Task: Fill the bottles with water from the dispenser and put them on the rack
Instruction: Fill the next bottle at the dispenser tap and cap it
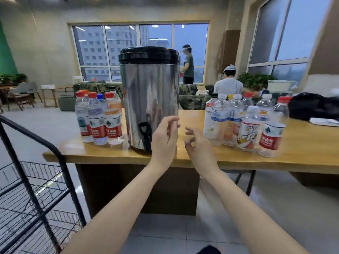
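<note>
**Hands**
- Left hand (pixel 164 133): raised over the front edge of the table (pixel 110 155), fingers loosely curled with a gap to the thumb, holding nothing. It sits before the lower right side of the dispenser (pixel 149 92), just right of the black tap (pixel 145 132) — whether it touches the metal cannot be told.
- Right hand (pixel 197 143): just beside the left and apart from it, fingers spread and slightly bent, holding nothing. It is near the right bottles (pixel 244 123) but clear of them.

**Surroundings**
- Rack (pixel 23 129): black wire shelving, lower left, on the floor off the table's left corner.
- Left bottles (pixel 97 120): a tight cluster, capped, upright, just left of the dispenser.
- Dispenser: steel drum with a black lid, upright mid-table, tap facing the camera.
- Right bottles: a larger cluster, capped, upright, packed close.
- Black bag (pixel 311 105): far right on the table, behind the bottles.
- Two people beyond the table, backs turned, by the windows.

**Edges and room**
- The table's front edge runs under both wrists.
- A bare strip of wood lies between the dispenser and the right bottles — the hands occupy it.
- Tiled floor separates the rack from the table base.
</note>
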### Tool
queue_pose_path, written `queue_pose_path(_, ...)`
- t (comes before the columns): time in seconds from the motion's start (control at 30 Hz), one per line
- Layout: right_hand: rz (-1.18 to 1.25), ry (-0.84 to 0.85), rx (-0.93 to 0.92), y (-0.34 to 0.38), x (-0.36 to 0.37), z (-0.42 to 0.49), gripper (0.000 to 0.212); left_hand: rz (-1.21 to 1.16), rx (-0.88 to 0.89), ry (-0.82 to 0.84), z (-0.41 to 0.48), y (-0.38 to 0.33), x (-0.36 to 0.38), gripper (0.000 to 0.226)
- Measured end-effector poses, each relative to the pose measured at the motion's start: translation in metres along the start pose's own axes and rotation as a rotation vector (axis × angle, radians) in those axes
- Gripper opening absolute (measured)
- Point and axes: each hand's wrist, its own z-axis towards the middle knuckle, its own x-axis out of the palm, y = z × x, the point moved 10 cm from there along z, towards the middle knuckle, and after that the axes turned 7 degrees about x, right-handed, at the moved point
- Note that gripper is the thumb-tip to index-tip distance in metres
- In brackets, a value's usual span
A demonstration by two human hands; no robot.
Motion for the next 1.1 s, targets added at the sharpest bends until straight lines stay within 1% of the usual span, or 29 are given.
queue_pose_path(0.1, -0.055, -0.058, 0.082, -0.051, -0.026, 0.012, 0.043, -0.089, -0.158, 0.115, -0.007, 0.024, 0.061, 0.018)
queue_pose_path(0.2, -0.104, -0.094, 0.159, -0.093, -0.040, 0.026, 0.046, -0.100, -0.332, 0.224, -0.015, 0.057, 0.113, 0.019)
queue_pose_path(0.33, -0.115, -0.111, 0.282, -0.141, -0.043, 0.044, 0.063, -0.106, -0.583, 0.340, -0.018, 0.099, 0.169, 0.039)
queue_pose_path(0.43, -0.055, -0.095, 0.347, -0.168, -0.036, 0.060, 0.074, -0.159, -0.643, 0.390, -0.014, 0.115, 0.200, 0.055)
queue_pose_path(0.53, 0.029, -0.063, 0.403, -0.184, -0.029, 0.073, 0.079, -0.254, -0.696, 0.432, -0.013, 0.126, 0.225, 0.057)
queue_pose_path(0.63, 0.077, -0.029, 0.430, -0.191, -0.022, 0.078, 0.081, -0.283, -0.717, 0.474, -0.011, 0.136, 0.241, 0.065)
queue_pose_path(0.7, 0.056, -0.054, 0.429, -0.195, -0.022, 0.080, 0.079, -0.273, -0.728, 0.473, -0.011, 0.147, 0.246, 0.075)
queue_pose_path(0.73, 0.029, -0.067, 0.415, -0.195, -0.023, 0.080, 0.077, -0.233, -0.716, 0.467, -0.010, 0.150, 0.246, 0.080)
queue_pose_path(0.8, -0.027, -0.060, 0.366, -0.189, -0.023, 0.078, 0.069, -0.069, -0.667, 0.477, -0.009, 0.155, 0.238, 0.091)
queue_pose_path(0.83, -0.026, -0.044, 0.338, -0.184, -0.021, 0.076, 0.065, -0.020, -0.651, 0.456, -0.009, 0.154, 0.231, 0.090)
queue_pose_path(0.93, 0.042, -0.001, 0.271, -0.167, -0.016, 0.066, 0.054, -0.113, -0.624, 0.287, -0.008, 0.150, 0.205, 0.054)
queue_pose_path(0.97, 0.042, 0.001, 0.255, -0.161, -0.018, 0.065, 0.050, -0.143, -0.599, 0.247, -0.005, 0.144, 0.196, 0.052)
queue_pose_path(1.0, 0.044, -0.004, 0.245, -0.157, -0.020, 0.065, 0.042, -0.164, -0.571, 0.232, -0.004, 0.138, 0.186, 0.055)
queue_pose_path(1.07, 0.091, -0.052, 0.251, -0.141, -0.034, 0.064, 0.020, -0.139, -0.526, 0.248, -0.005, 0.120, 0.163, 0.060)
queue_pose_path(1.1, 0.125, -0.091, 0.256, -0.131, -0.044, 0.065, 0.025, -0.095, -0.509, 0.262, -0.008, 0.113, 0.150, 0.060)
